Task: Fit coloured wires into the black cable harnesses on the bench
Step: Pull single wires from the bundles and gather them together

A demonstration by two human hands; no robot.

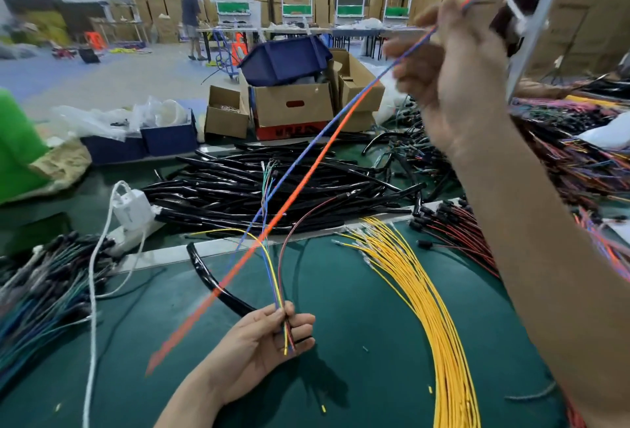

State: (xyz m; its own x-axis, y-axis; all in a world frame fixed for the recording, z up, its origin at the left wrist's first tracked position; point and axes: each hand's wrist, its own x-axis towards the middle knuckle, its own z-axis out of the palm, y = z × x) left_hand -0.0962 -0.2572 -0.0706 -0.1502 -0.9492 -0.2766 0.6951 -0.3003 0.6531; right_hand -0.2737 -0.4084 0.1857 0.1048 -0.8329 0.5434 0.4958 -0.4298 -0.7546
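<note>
Hands are held well apart. The right hand (453, 66) is raised high and closed round two long wires (308, 168), one orange and one blue, which are stretched slantwise down across the view. The left hand (262, 335) is held low over the green bench (358, 342), clamped on a thin bunch of wires (272, 277) in yellow, blue, green and red. Black harnesses (272, 189) are heaped at the back of the bench. Yellow wires (426, 291) are fanned out right of the left hand. One black tube (206, 276) is laid just behind it.
</note>
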